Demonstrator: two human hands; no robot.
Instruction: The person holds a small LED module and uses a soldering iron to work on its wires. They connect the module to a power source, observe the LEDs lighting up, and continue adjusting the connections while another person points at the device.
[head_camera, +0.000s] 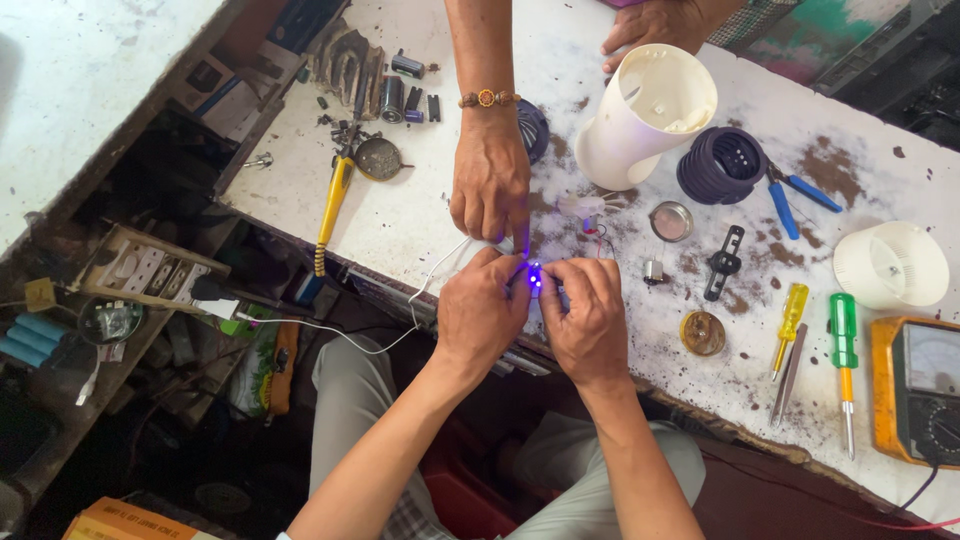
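Both hands meet at the near edge of the table (420, 215): the left hand (480, 315) and the right hand (590, 320) have their fingertips drawn in, pinching between them a small part that glows blue-violet (535, 279), held right at the table's edge. A white cable (340, 335) runs off from the left hand down and away to that side. Just beyond the two hands, another person's hand (490, 185) with a beaded wristband reaches down from the far side, its fingertips nearly touching the glowing part. To the right of the right hand lie a small brass disc (702, 333), a yellow-handled screwdriver (792, 315), a green-handled screwdriver (844, 350) and an orange meter (915, 390). Farther off stand a white plastic housing (645, 115) on its side and a dark purple ribbed cap (722, 165); far left of the hands lies a yellow-handled tool (333, 200).
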